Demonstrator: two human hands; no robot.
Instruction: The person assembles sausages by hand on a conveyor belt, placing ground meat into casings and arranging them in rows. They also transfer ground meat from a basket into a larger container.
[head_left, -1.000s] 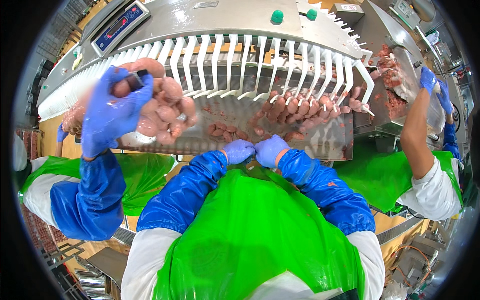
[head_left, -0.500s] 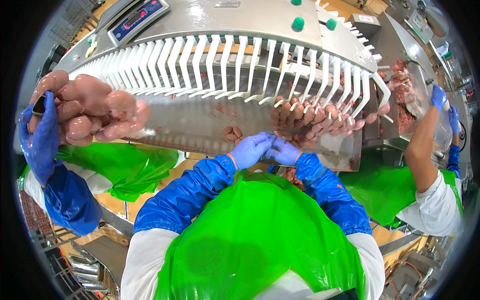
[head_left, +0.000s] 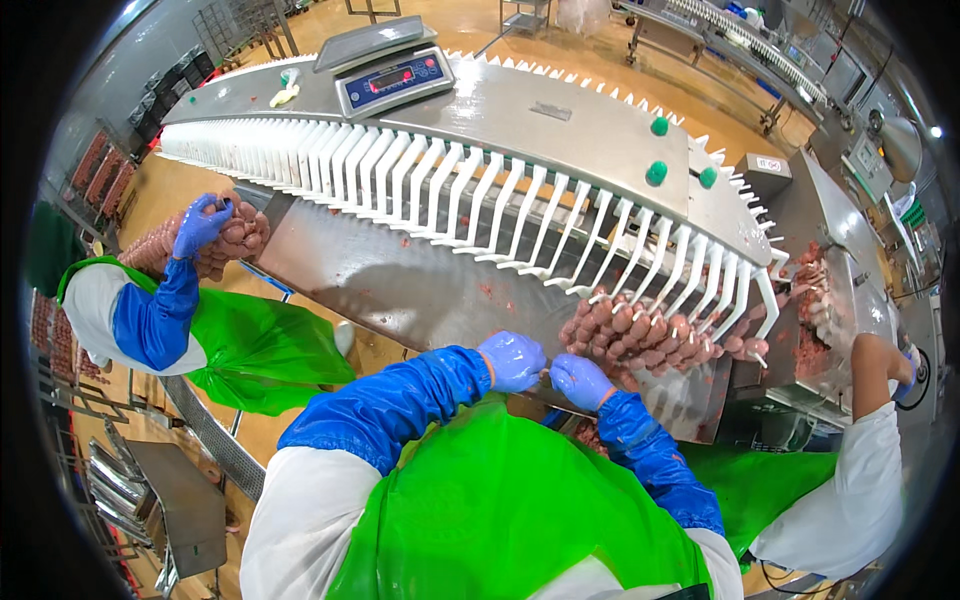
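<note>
My left hand (head_left: 513, 361), in a purple-blue glove, is closed at the near edge of the steel trough (head_left: 430, 290). My right hand (head_left: 582, 382) is closed just beside it, a small gap between them. A tiny pinkish-brown bit shows in that gap, too small to name, and what the fingers pinch is mostly hidden. Beyond my right hand lies a pile of linked sausages (head_left: 640, 335), some hanging from the white hooks (head_left: 470, 200) along the machine.
At left a co-worker's gloved hand (head_left: 200, 225) holds a large bundle of sausages (head_left: 240, 230). Another co-worker's arm (head_left: 875, 375) is at the right, near a steel hopper with meat scraps (head_left: 812, 340). A scale (head_left: 393, 80) stands atop the machine.
My view has tilted up. My hands have moved slightly apart. The small sausage clump on the trough no longer shows there. The left co-worker's sausage bundle has moved farther from me.
</note>
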